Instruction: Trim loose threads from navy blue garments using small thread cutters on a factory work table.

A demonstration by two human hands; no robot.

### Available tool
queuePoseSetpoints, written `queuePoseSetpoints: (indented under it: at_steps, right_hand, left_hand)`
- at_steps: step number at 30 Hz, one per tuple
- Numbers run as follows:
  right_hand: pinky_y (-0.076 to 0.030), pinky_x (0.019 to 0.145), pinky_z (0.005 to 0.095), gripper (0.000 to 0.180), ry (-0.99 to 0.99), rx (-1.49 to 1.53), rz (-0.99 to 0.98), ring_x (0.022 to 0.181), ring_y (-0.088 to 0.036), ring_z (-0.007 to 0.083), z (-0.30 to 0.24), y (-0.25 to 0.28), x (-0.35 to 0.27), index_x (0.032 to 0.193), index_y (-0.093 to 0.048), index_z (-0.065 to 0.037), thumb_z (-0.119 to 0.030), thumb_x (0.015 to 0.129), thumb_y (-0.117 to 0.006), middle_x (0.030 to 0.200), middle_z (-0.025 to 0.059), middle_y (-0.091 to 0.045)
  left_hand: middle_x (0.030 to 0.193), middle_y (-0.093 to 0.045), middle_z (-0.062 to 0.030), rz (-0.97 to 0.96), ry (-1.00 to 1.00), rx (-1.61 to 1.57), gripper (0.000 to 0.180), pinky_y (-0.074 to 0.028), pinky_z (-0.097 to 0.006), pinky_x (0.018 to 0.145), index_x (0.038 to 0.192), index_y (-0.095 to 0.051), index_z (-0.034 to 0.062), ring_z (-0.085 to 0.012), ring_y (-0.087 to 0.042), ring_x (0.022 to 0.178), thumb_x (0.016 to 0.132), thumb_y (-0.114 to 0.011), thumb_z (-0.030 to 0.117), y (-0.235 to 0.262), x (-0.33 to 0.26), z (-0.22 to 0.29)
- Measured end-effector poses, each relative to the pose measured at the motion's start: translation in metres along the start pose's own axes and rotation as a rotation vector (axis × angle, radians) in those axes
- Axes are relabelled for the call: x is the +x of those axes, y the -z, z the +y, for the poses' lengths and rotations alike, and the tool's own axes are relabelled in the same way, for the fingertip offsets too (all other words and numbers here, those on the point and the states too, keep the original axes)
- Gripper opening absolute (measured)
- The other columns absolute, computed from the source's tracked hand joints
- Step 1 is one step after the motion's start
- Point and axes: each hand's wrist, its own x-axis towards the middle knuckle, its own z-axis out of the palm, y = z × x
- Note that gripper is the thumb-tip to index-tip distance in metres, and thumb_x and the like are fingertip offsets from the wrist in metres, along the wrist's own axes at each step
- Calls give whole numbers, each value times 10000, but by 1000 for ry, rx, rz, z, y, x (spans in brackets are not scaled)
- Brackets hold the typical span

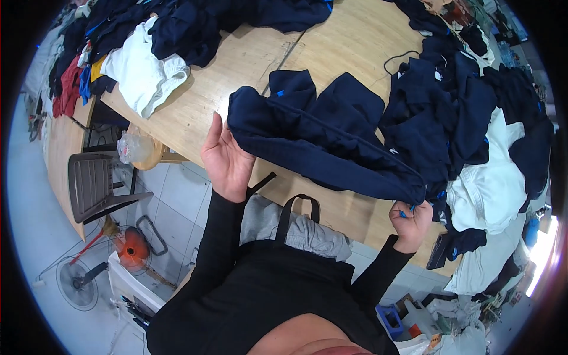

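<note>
A dark navy garment [322, 139] lies spread across the wooden table [248, 59] in front of me. My left hand [225, 157] is raised with the palm up and fingers apart, touching the garment's left edge. My right hand [411, 222] pinches the garment's lower right corner, where a small blue tag shows between the fingers.
Piles of navy clothes [461, 112] and white clothes [488, 189] crowd the right side. A white garment [145, 74] and more dark, red and yellow clothes lie at the far left. A grey plastic chair [92, 186], two floor fans [130, 248] and a black cord [399, 59] are nearby.
</note>
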Motion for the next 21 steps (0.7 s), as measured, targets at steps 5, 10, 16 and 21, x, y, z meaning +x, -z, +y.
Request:
queuePoseSetpoints:
  at_steps: [5, 10, 16, 21]
  right_hand:
    - [-358, 451, 223, 64, -25, 10, -18, 539, -495, 120, -1, 1, 0, 868, -618, -18, 39, 888, -596, 736, 43, -615]
    - [-377, 459, 222, 82, -53, -6, -62, 513, -479, 103, -2, -7, 0, 890, -631, -55, -3, 936, -587, 730, 18, -624]
    - [-372, 484, 257, 73, -62, -436, -110, 622, -549, 127, 43, 43, 79, 1058, -689, -135, -195, 1093, -669, 793, 3, -634]
    - [-374, 495, 260, 118, -117, -248, -108, 686, -557, 127, 49, 64, 85, 1085, -681, -103, -214, 1107, -649, 798, -15, -607]
  left_hand:
    - [1653, -429, -337, -13, 27, 16, 652, -279, -548, 1338, 1623, -321, -135, -409, -421, 1569, 1187, -388, 346, -5, 1, 3]
    - [1617, -494, -292, 135, -54, 183, 573, -375, -519, 1279, 1573, -410, -110, -364, -516, 1485, 1180, -429, 306, 0, 6, -3]
    - [972, -666, -4, 332, 176, 916, 193, -532, -260, 810, 1192, -655, 13, -101, -622, 846, 1121, -627, 191, 81, 1, 39]
    - [994, -760, -88, 660, -219, 1806, 188, -600, -267, 860, 1199, -701, -44, -157, -751, 957, 1070, -703, 93, 55, -34, 9]
